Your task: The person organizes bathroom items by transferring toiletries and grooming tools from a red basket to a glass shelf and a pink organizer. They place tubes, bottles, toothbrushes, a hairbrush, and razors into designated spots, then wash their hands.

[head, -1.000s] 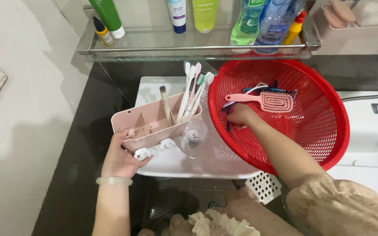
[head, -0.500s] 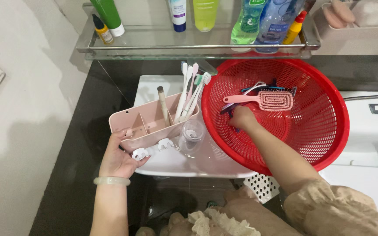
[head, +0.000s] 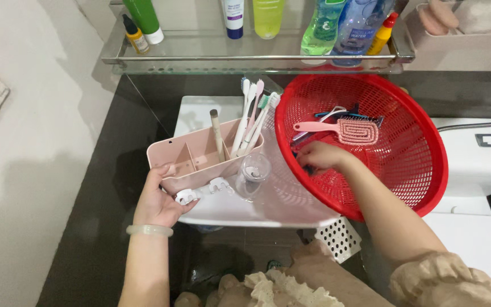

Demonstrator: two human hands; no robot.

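1. Holding the pink organiser (head: 197, 159) from its lower left corner – left hand (head: 157, 199) is closed on it, thumb on the near rim, fingers underneath. The organiser is tilted, its far end raised over the white tank lid (head: 200, 111).
2. Right hand (head: 320, 156) is inside the red basket (head: 421, 165), near the left wall, fingers curled down onto the items at the bottom. Cannot tell whether it is actually gripping any of them – the fingertips are hidden.
3. Pink hairbrush (head: 345, 129) lies just beyond the right hand, handle pointing left, paddle to the right. Dark combs (head: 365, 117) and a light one sit under and behind it.
4. Left forearm comes straight up from the bottom edge, pale bangle (head: 149, 230) at the wrist. Right forearm enters from the lower right, reaching diagonally over the basket rim, frilled beige sleeve (head: 456, 281) at the elbow.
5. Organiser contents: several toothbrushes (head: 251, 113) standing in the right compartment, heads up, leaning right; one thin stick-like tool (head: 217, 133) beside them. The left compartments look bare.
6. Clear cup (head: 252, 173) hangs at the organiser's front right corner, white hooks (head: 203, 190) along its underside.
7. Glass shelf (head: 257, 51) above carries bottles – green, yellow, blue, white.
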